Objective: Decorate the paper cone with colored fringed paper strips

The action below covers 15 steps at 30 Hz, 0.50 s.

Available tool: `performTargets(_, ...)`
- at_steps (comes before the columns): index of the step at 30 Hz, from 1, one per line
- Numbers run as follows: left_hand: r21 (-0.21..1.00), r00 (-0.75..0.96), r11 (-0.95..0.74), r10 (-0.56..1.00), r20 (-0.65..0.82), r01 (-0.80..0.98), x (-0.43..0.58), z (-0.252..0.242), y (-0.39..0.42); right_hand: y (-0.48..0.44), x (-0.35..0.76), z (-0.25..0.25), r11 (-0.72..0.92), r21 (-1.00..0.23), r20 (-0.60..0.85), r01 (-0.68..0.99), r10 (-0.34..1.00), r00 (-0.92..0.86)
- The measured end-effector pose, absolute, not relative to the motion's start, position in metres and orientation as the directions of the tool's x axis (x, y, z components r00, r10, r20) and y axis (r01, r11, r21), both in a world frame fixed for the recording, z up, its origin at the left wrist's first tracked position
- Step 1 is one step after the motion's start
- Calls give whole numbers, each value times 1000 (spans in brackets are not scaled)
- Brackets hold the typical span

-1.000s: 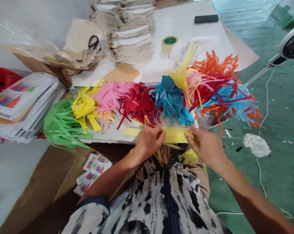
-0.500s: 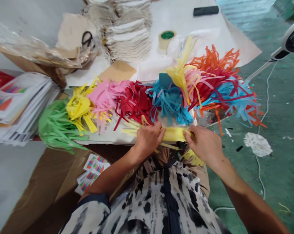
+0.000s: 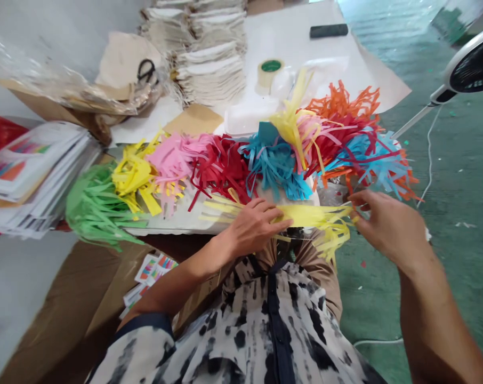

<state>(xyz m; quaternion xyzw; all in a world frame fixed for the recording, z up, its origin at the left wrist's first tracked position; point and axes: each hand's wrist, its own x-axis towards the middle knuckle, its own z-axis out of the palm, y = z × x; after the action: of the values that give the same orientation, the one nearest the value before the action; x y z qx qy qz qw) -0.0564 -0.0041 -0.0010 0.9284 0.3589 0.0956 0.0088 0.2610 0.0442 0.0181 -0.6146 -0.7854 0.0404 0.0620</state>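
Yellow fringed tissue paper (image 3: 305, 215) stretches sideways along the front edge of the table, its cut strips splayed at both ends. My left hand (image 3: 259, 224) grips it near the middle, fingers curled over the top. At the right end my right hand (image 3: 385, 224) pinches strip tips between thumb and fingers, while other strips (image 3: 333, 240) droop below. Just behind my hands lie fringed tissue bundles: blue (image 3: 279, 165), dark red (image 3: 221, 165), pink (image 3: 177, 157), yellow (image 3: 135, 173) and green (image 3: 99, 202).
Mixed tassels (image 3: 349, 133) pile up at the right table edge. Farther back are a tape roll (image 3: 270, 74), a black bar-shaped object (image 3: 328, 31), scissors (image 3: 146, 70) and stacked white bundles (image 3: 211, 69). Printed packets (image 3: 33, 170) stand left; a fan (image 3: 471, 66) is at right.
My right hand has moved right, from the middle of the yellow paper to its strip ends. Strips there now spread out. My left hand has shifted slightly right, fingers laid over the paper.
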Motion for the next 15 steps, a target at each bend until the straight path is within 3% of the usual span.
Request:
performTargets(3, 84, 701, -712, 702, 128, 697, -49, 5, -14, 29, 264, 31, 369, -219, 314, 903, 903, -293)
performTargets(6, 94, 678, -692, 721, 146, 716, -43, 5, -18, 3, 232, 31, 625, -348, 518, 699, 750, -412)
performTargets(9, 100, 670, -688, 723, 168, 718, -43, -1, -20, -14, 200, 12, 720, -317, 418, 618, 690, -590)
performTargets(12, 135, 674, -702, 710, 206, 699, -57, -7, -24, -15, 194, -14, 708, -245, 329, 662, 703, -630)
performTargets(15, 187, 655, -691, 722, 223, 698, -91, -3, -30, -10, 203, -27, 722, -239, 330, 649, 689, -645)
